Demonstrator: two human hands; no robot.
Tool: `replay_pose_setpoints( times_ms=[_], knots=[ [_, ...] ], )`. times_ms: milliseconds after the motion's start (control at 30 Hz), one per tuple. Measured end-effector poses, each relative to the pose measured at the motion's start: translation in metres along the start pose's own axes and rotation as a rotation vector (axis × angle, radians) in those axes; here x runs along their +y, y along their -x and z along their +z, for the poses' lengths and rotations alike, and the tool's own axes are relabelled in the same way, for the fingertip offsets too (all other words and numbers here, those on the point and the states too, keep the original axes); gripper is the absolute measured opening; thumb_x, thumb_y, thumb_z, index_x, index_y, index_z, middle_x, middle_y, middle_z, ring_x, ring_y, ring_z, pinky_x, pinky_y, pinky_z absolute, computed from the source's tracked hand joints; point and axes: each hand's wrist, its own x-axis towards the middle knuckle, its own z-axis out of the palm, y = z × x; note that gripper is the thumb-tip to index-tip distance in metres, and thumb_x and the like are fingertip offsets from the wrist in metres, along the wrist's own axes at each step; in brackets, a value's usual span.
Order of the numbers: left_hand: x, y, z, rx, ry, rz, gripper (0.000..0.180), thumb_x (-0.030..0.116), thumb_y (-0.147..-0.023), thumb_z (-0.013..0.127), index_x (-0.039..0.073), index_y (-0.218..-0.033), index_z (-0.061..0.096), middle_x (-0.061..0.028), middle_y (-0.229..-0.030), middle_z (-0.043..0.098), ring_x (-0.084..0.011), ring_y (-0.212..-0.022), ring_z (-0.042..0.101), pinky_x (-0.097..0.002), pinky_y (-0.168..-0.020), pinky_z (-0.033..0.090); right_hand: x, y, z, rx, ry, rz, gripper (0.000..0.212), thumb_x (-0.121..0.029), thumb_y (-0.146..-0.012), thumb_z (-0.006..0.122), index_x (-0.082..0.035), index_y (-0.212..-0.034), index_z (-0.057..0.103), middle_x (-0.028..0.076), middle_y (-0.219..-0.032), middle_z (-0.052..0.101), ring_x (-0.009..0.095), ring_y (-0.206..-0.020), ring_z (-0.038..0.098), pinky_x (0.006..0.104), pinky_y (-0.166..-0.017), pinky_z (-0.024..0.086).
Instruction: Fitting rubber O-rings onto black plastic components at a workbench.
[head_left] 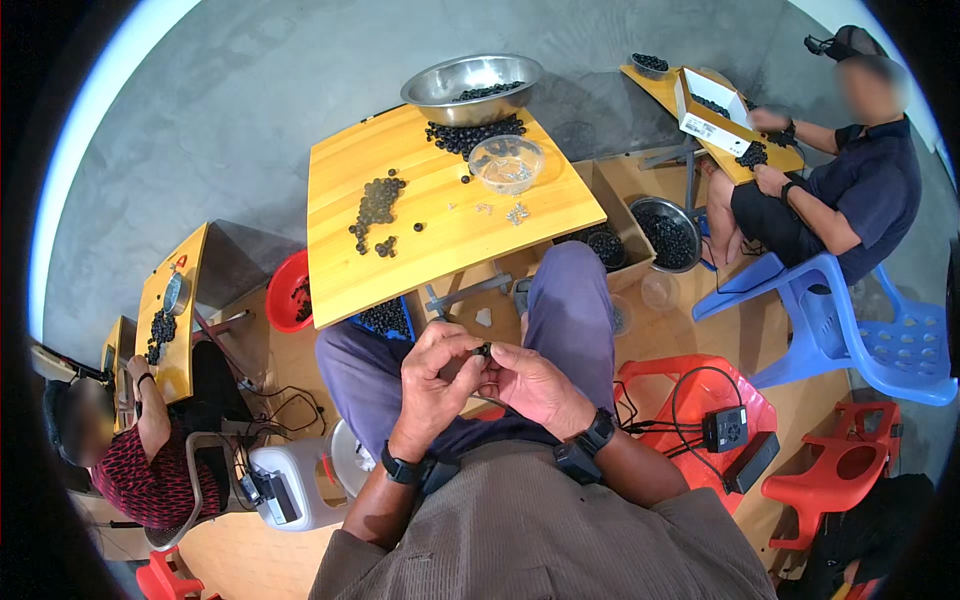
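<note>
Above my lap, my left hand (pixel 438 372) and my right hand (pixel 537 388) meet with their fingertips pinched together. Between them is a small black round part (pixel 484 350), mostly covered by thumbs and fingers. In front of me stands a yellow wooden table (pixel 350 275). On its left half lies a loose group of greyish-black round parts (pixel 377 203), with a few strays near it. A larger pile of black round parts (pixel 470 136) sits toward the back. A clear plastic tub (pixel 506 165) holds small pale pieces, and a cluster of tiny clear pieces (pixel 517 213) lies nearer me.
A steel bowl (pixel 440 95) stands at the table's back edge. Below are a red basin (pixel 287 300), a cardboard box (pixel 628 225) and a steel pot (pixel 668 235). Co-workers (pixel 860 180) sit at both sides. A red stool (pixel 690 400) with cables is at right.
</note>
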Motion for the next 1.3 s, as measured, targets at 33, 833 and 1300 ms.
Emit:
replay_pose_setpoints(
  times_ms=[33, 833, 1300],
  knots=[
    [0.0, 0.0, 0.0, 0.005, -0.012, 0.01, 0.02, -0.006, -0.078, 0.071, -0.001, -0.098, 0.07, -0.0081, -0.094, 0.063, -0.0164, -0.084, 0.061, -0.0285, -0.076, 0.05, 0.0, -0.001, -0.001, -0.006, 0.0, 0.0, 0.029, -0.033, -0.099, 0.066, -0.008, -0.114, 0.068, 0.006, -0.109, 0.069, 0.02, -0.102, 0.066, 0.0387, -0.095, 0.052],
    [-0.006, -0.011, 0.009, -0.032, -0.189, 0.132, 0.019, -0.003, -0.083, 0.071, -0.002, -0.101, 0.067, -0.0144, -0.099, 0.063, -0.0281, -0.081, 0.068, -0.0356, -0.07, 0.056, -0.004, -0.004, -0.001, 0.087, 0.014, -0.038, 0.026, -0.028, -0.103, 0.059, -0.006, -0.113, 0.067, 0.006, -0.105, 0.069, 0.018, -0.097, 0.066, 0.0366, -0.089, 0.055],
    [-0.021, -0.018, 0.01, -0.088, -0.297, 0.271, 0.021, 0.001, -0.08, 0.074, -0.001, -0.099, 0.065, -0.0147, -0.098, 0.063, -0.0346, -0.078, 0.067, -0.0394, -0.067, 0.055, -0.024, -0.004, -0.003, 0.188, 0.46, -0.115, 0.023, -0.024, -0.103, 0.06, -0.003, -0.101, 0.069, 0.0, -0.09, 0.065, 0.011, -0.083, 0.061, 0.0285, -0.074, 0.05]
  ],
)
